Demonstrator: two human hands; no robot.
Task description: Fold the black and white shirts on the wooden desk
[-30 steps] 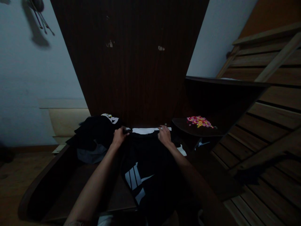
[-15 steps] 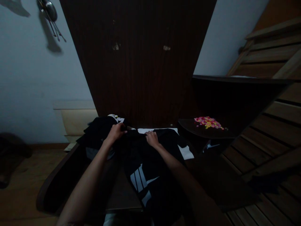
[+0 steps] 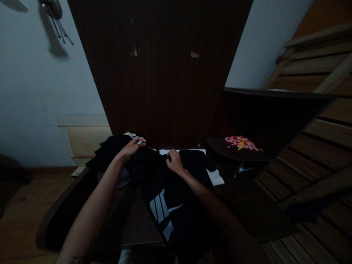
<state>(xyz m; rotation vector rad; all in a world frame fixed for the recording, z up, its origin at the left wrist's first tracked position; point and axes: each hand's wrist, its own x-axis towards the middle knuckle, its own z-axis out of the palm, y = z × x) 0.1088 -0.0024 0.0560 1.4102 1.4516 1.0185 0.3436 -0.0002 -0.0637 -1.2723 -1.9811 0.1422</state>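
Observation:
A black garment (image 3: 170, 205) with white stripes printed on it lies spread on a dark wooden table (image 3: 132, 223) in front of me. My left hand (image 3: 131, 147) is raised at its far left corner, fingers curled on the black cloth. My right hand (image 3: 173, 162) pinches the garment's far edge near the middle. A white cloth (image 3: 217, 176) shows under the garment at the far side and on the right.
A heap of dark clothes (image 3: 110, 154) lies at the table's far left. A small pile of pink and yellow bits (image 3: 240, 143) sits on a dark round ledge at the right. A tall dark wooden panel (image 3: 159, 73) stands behind; wooden slats (image 3: 316, 121) run along the right.
Both hands have drawn the garment's far edge inward: my right hand slid left from the far right corner toward the middle, and my left hand lifted slightly with the cloth.

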